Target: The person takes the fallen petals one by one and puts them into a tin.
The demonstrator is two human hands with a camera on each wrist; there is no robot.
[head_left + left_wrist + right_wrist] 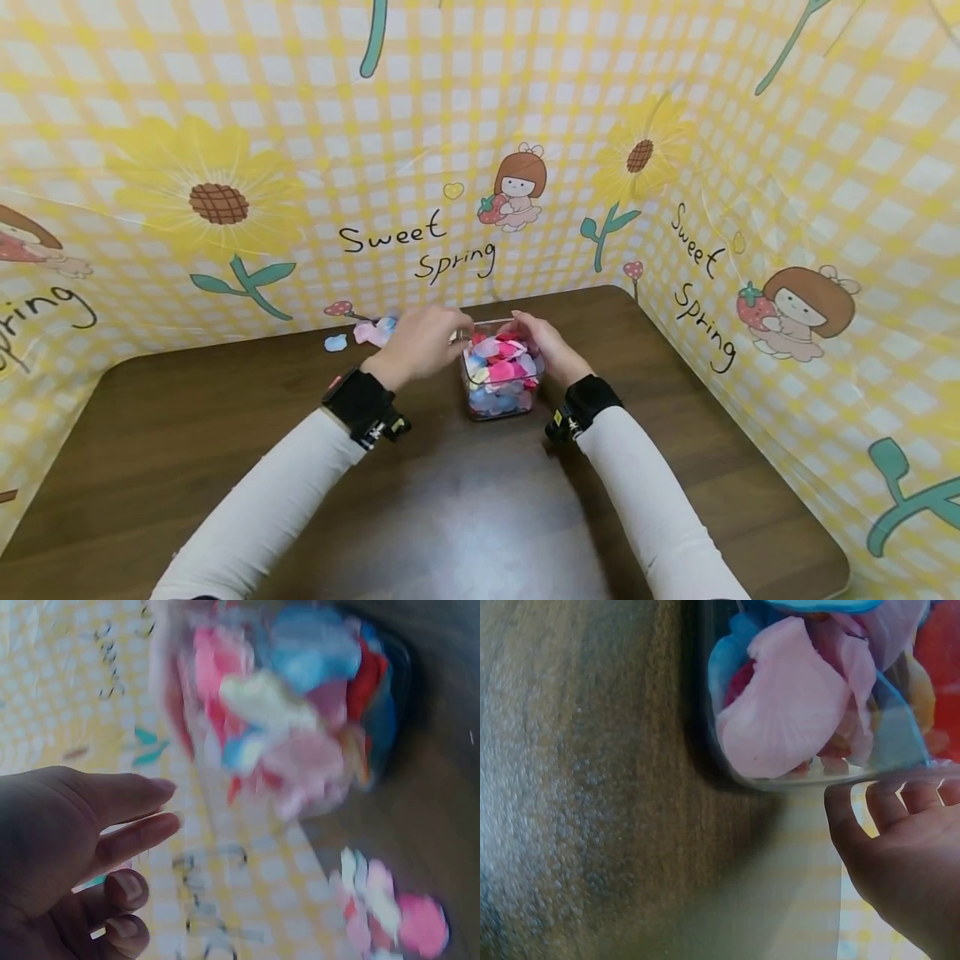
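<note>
A clear plastic box (502, 408) filled with pink, blue, red and pale artificial petals (504, 358) stands on the brown table. At its right side, my right hand (551, 346) holds the box by its wall near the far corner. In the right wrist view, fingers (885, 804) meet that wall. My left hand (423, 342) is just left of the box; in the left wrist view, its thumb and index finger lie close together, the other fingers loosely bent, and no petal shows between them. A few loose petals (424, 926) lie on the table beyond the left hand.
A single blue petal (335, 342) lies near the table's back edge, left of the small pile. A yellow checked cloth (315, 167) with printed flowers hangs behind the table (225, 400) and along its right side.
</note>
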